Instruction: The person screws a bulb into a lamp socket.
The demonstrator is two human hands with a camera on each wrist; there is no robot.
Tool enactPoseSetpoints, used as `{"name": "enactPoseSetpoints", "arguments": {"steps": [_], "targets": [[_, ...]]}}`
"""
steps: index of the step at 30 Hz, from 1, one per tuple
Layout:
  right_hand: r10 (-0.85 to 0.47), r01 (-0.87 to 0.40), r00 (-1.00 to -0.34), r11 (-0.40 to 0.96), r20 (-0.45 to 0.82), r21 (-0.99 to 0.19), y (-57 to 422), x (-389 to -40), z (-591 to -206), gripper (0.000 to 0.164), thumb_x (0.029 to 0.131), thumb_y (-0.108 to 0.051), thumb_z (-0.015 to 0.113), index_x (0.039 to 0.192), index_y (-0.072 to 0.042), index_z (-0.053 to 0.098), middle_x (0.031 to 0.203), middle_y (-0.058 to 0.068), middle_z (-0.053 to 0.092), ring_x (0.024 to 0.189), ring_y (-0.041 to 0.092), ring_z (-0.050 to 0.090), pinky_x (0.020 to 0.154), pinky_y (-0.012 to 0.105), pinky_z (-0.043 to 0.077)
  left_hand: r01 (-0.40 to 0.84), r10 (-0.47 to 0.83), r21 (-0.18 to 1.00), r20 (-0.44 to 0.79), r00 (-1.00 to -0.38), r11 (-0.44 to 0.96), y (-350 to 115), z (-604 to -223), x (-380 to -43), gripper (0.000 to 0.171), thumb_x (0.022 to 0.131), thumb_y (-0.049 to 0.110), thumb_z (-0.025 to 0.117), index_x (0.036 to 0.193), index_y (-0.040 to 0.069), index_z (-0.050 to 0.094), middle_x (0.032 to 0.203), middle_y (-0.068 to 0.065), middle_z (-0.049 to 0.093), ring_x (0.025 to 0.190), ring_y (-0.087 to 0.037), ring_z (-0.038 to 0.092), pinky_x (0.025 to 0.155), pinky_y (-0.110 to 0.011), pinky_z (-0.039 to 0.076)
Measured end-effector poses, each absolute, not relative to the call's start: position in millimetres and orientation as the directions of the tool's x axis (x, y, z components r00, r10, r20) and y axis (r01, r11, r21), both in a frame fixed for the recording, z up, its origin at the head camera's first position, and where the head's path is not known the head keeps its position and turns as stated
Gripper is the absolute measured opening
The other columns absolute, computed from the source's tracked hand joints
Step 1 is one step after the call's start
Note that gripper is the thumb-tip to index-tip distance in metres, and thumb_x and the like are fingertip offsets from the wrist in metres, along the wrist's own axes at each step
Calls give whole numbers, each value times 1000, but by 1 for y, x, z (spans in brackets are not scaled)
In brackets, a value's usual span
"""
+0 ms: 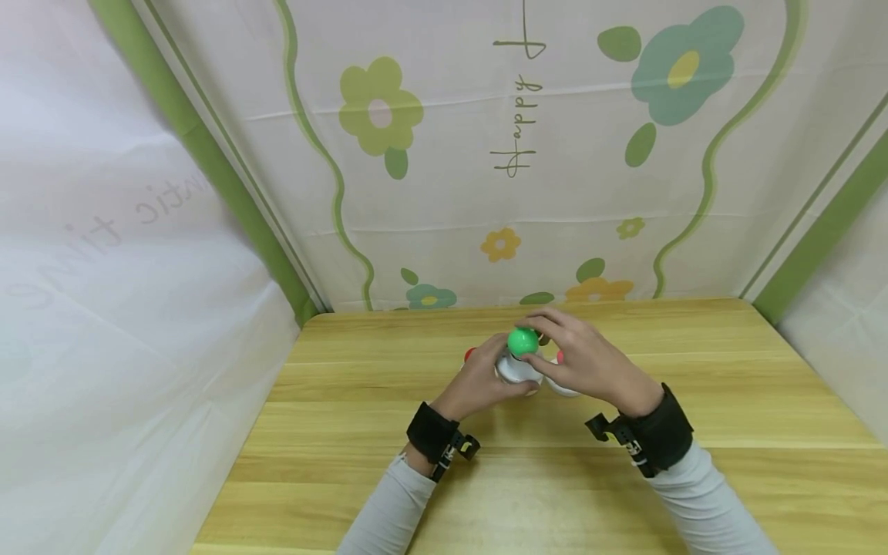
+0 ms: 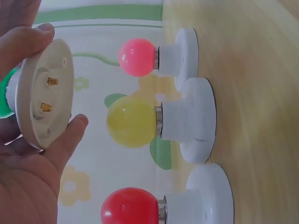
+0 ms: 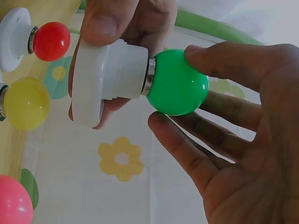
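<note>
My left hand (image 1: 479,385) grips the rim of a round white lamp holder (image 3: 124,70), lifted off the table. In the left wrist view its hollow underside shows two brass contacts. A green light bulb (image 3: 177,84) sits in the holder's socket, part of its metal collar visible. My right hand (image 1: 590,362) pinches the bulb's round end with thumb and fingers. Beyond the raised holder, three other white holders stand on the table, carrying a pink bulb (image 2: 137,57), a yellow bulb (image 2: 132,122) and a red bulb (image 2: 131,207).
The wooden table (image 1: 319,462) reaches back to a white curtain (image 1: 444,193) printed with flowers. A second curtain panel (image 1: 139,308) hangs along the left side. The three standing holders form a row close behind the hands.
</note>
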State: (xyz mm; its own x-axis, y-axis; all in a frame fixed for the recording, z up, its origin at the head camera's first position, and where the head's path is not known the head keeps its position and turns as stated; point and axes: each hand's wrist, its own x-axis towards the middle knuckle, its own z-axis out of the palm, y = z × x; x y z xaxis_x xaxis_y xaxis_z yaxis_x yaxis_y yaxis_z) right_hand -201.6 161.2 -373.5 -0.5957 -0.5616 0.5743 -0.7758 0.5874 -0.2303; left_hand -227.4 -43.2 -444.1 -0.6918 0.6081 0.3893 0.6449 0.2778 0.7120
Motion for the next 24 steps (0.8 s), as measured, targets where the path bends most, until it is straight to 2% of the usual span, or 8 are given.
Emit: {"name": "enactPoseSetpoints", "arguments": {"steps": [3, 6, 12, 17, 24], "targets": [[-557, -782, -588, 578, 586, -235, 162, -202, -373, 46, 82, -26, 78, 122, -9, 62, 121, 3, 61, 97, 10, 64, 80, 30, 57, 620, 607, 732, 365, -706, 282, -44, -443, -227, 72, 82, 41, 75, 143, 36, 37, 136, 6, 51, 118, -9, 54, 95, -26, 51], [-557, -786, -584, 569, 591, -241, 163, -202, -373, 46, 81, -25, 79, 120, -9, 62, 119, 3, 62, 94, 9, 63, 78, 29, 57, 618, 602, 735, 367, -710, 280, -46, -441, -227, 69, 84, 40, 74, 142, 31, 38, 135, 4, 52, 118, -10, 54, 95, -27, 51], [-570, -786, -595, 561, 567, -260, 164, -202, -373, 45, 82, -24, 78, 121, -10, 62, 120, 2, 63, 95, 9, 65, 79, 31, 58, 700, 563, 674, 491, -664, 237, -48, -438, -228, 64, 87, 30, 72, 142, 24, 41, 139, 3, 50, 129, -12, 50, 107, -35, 46], [-575, -777, -610, 570, 545, -268, 164, -202, -374, 45, 83, -27, 77, 122, -11, 62, 121, 2, 62, 98, 11, 66, 80, 34, 58, 716, 531, 656, 528, -663, 240, -47, -437, -228, 60, 88, 26, 71, 140, 24, 43, 138, 4, 52, 126, -12, 52, 105, -31, 47], [-567, -767, -622, 579, 539, -276, 162, -201, -375, 45, 83, -27, 77, 123, -12, 62, 123, 2, 60, 103, 15, 65, 81, 34, 58, 723, 516, 650, 547, -659, 235, -47, -438, -229, 56, 88, 22, 71, 138, 18, 47, 133, -1, 57, 118, -13, 58, 99, -26, 50]]}}
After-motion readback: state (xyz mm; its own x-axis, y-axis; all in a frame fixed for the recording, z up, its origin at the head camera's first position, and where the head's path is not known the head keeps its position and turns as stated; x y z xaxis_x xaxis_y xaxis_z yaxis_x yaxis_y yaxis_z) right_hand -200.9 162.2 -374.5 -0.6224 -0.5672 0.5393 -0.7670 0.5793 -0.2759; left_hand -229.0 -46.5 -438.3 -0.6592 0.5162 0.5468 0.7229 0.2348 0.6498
